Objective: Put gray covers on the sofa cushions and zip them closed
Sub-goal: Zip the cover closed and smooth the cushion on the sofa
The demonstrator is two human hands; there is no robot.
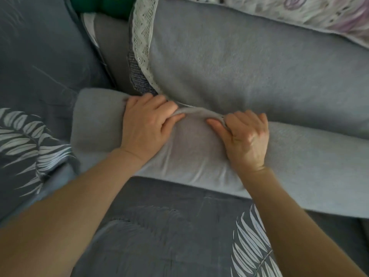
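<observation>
A long cushion in a light gray cover (pixel 199 156) lies across the sofa seat in front of me. My left hand (pixel 145 124) pinches the cover's upper edge near the cushion's left end. Some way to the right, my right hand (pixel 245 134) grips the same edge, fingers curled over the fabric. The stretch of edge between my hands is pulled up into a taut ridge. A zipper seems to run along this edge, but its slider is hidden. Behind it a second gray covered cushion (pixel 249 62) leans against the sofa back.
A white lace strip (pixel 142 43) runs down the left side of the back cushion. Dark gray sofa throws with white leaf prints lie at the left (pixel 30 136) and in front (pixel 179 236). A floral purple fabric (pixel 319 13) sits at the top right.
</observation>
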